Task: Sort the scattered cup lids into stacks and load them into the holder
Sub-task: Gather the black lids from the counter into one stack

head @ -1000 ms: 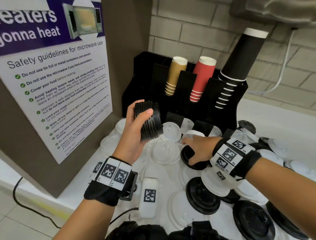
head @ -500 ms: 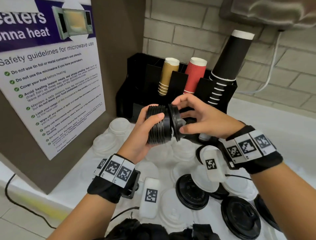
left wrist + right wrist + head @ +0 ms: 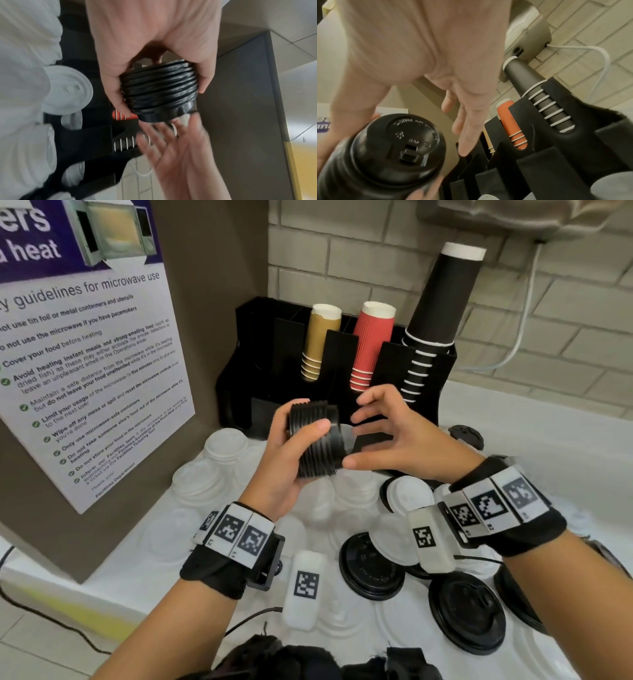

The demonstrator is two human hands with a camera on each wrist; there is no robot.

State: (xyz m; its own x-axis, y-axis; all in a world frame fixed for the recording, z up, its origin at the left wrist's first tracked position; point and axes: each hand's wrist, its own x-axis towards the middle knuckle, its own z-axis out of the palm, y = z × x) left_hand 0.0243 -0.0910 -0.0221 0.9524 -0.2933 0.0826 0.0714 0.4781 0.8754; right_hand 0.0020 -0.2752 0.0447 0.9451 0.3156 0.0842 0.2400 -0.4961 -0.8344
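My left hand grips a stack of black cup lids on its side, above the counter and in front of the black holder. My right hand is open just right of the stack, its fingers spread and its thumb near the stack's lower end. The left wrist view shows the ribbed stack between thumb and fingers, with the blurred right hand beyond it. The right wrist view shows the stack's top lid and straight fingers beside the holder.
The holder carries gold cups, red cups and tall black cups. Several white lids and black lids lie scattered on the white counter. A poster panel stands close on the left, and a brick wall is behind.
My right hand lifted a black lid off the counter, set it on the end of the stack and let go. The left hand kept hold of the stack.
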